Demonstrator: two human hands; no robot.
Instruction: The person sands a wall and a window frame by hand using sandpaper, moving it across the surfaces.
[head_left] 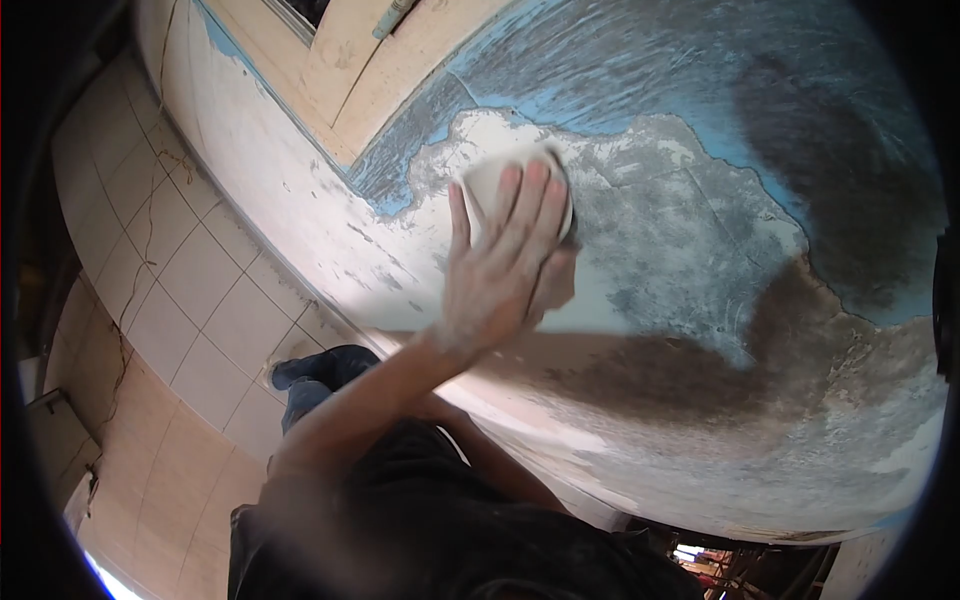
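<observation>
My left hand [505,270] is pressed flat against a wall, fingers spread upward, holding a pale round sanding pad [487,185] against the surface. The pad sits on a patch of white and grey filler [660,230] bordered by peeling blue paint [600,110]. My hand and forearm are dusted white. My other arm [500,470] runs low along the wall toward the lower right, and its hand is hidden from view.
The wall shows dark grey damp-looking patches [830,170] and a pinkish band [620,360] lower down. A beige door or window frame [350,60] stands at the upper left. The floor is pale tile [190,290], with my jeans and shoe [310,375] visible.
</observation>
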